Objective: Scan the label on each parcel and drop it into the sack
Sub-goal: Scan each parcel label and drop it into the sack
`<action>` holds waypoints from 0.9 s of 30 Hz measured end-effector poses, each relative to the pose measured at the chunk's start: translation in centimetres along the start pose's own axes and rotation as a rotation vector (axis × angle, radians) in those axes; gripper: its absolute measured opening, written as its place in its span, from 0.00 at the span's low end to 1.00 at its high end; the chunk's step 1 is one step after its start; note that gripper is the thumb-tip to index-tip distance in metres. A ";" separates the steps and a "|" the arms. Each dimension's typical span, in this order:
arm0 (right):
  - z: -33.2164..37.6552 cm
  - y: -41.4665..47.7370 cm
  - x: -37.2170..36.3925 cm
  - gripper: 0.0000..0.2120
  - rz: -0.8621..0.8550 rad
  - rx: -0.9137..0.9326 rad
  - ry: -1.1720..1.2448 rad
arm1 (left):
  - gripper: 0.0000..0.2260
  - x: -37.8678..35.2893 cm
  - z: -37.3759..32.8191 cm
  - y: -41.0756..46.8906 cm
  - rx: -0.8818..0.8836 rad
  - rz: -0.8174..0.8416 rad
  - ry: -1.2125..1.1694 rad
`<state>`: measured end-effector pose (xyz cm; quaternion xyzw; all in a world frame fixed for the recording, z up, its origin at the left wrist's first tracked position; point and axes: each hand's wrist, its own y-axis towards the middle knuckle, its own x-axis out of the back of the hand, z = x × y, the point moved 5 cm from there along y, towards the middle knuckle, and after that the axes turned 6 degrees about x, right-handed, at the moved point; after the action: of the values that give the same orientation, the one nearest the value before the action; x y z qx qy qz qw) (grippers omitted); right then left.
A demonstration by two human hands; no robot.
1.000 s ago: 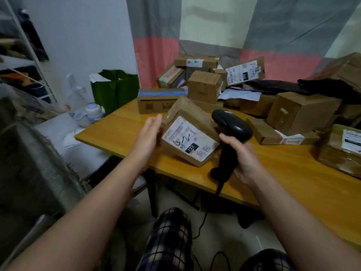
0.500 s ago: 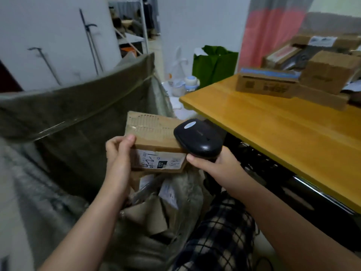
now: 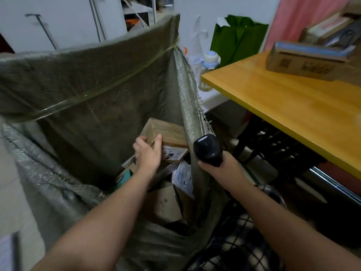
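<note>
Room: white walls and a pink curtain [image 3: 304, 22] at the far right. A grey-green woven sack [image 3: 97, 85] fills my left side, and I place everything else from it.
Trousers [image 3: 240, 241]: plaid, on my knees, just right of the sack's near corner.
Left arm: reaches over the sack's near rim into its mouth.
Left hand [image 3: 148, 155]: inside the sack's mouth, thumb and fingers curled round the parcel's left end, gripping it.
Parcel [image 3: 166, 133]: brown cardboard, held above the heap inside the sack, close to its right wall.
Label [image 3: 173, 153]: white, on the parcel's side that faces me, partly hidden by my hand.
Heap [image 3: 166, 204]: other cardboard parcels and a white mailer [image 3: 183, 177] lie low in the sack, beneath my left hand.
Right hand [image 3: 220, 169]: just outside the sack's right wall, fingers wrapped tight round the scanner's handle.
Scanner [image 3: 208, 149]: black, head up, beside the sack's frayed right edge. I cannot tell whether it touches the weave.
Table [image 3: 283, 106]: yellow wood, right of the sack.
Bottle [image 3: 210, 63]: clear, with a pale blue cap, just past the sack's far right corner, by the table's corner.
Box [image 3: 304, 61]: cardboard with a blue top, on the table, well right of the sack.
Bag [image 3: 238, 42]: green, beyond the bottle, against the wall.
Rack [image 3: 136, 12]: metal shelving beyond the sack's far rim.
</note>
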<state>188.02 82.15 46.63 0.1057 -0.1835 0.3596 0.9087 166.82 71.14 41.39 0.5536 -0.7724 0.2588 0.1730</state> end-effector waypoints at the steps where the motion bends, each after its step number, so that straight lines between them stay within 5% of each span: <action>1: -0.3 0.2 0.2 0.13 -0.011 -0.015 0.003 | 0.24 -1.5 0.8 0.8 0.012 0.061 0.130; 5: -1.1 0.9 1.1 0.08 -0.033 -0.069 0.034 | 0.18 -3.5 2.4 1.6 -0.005 0.226 0.457; 14: -0.1 -0.3 6.9 0.13 -0.198 -0.066 0.000 | 0.13 -1.7 -7.9 -6.4 -0.506 0.129 0.159; 27: 2.8 -10.4 30.6 0.11 -0.702 -0.169 -0.109 | 0.16 -15.1 -26.9 -25.1 -1.012 0.509 0.148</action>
<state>215.18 92.58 61.08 0.1058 -0.2133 0.0031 0.9712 194.99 92.24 59.93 0.1789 -0.8949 -0.0716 0.4024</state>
